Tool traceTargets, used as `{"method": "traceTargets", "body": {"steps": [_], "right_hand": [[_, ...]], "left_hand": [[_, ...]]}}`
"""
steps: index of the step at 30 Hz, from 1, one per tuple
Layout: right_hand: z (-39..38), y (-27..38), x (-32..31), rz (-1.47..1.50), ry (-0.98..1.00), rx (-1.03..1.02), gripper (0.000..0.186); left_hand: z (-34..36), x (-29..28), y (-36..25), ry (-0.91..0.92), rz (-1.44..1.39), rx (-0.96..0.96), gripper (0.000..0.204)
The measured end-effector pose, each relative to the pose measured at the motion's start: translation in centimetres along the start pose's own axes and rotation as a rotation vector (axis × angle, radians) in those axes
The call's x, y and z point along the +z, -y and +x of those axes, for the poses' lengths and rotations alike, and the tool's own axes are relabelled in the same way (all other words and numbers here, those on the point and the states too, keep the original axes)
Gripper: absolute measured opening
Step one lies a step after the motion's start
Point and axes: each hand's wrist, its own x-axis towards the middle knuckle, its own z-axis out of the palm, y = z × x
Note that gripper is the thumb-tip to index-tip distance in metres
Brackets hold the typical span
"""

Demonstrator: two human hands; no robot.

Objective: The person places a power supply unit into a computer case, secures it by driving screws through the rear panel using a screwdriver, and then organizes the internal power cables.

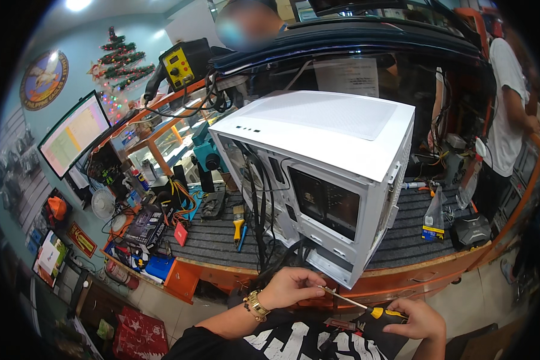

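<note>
At bottom centre my right hand (423, 319) grips a yellow-handled screwdriver (366, 308); my left hand (291, 287) pinches its shaft tip, just below the white computer case (336, 162) on the counter (222, 240).

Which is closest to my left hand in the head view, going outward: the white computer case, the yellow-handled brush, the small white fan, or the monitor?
From the left hand:
1. White computer case, just above it on the bench.
2. Yellow-handled brush, up and left on the grey mat.
3. Small white fan, far left on the bench.
4. Monitor, farthest, upper left by the wall.
</note>
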Motion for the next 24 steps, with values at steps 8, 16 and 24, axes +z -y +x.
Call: {"method": "traceTargets", "body": {"steps": [8,16,24], "right_hand": [[-5.0,-0.3,-4.3,0.070,-0.203,0.170,0.051],[-10.1,0.3,-8.9,0.115,-0.552,0.315,0.043],[-4.2,-1.4,-11.1,-0.230,-0.516,0.200,0.045]], "left_hand": [[0.5,-1.4,-0.6,-0.296,0.038,0.167,0.029],[2.5,2.2,0.4,-0.353,0.083,0.153,0.066],[2.9,0.8,2.1,-0.498,-0.246,0.209,0.053]]}}
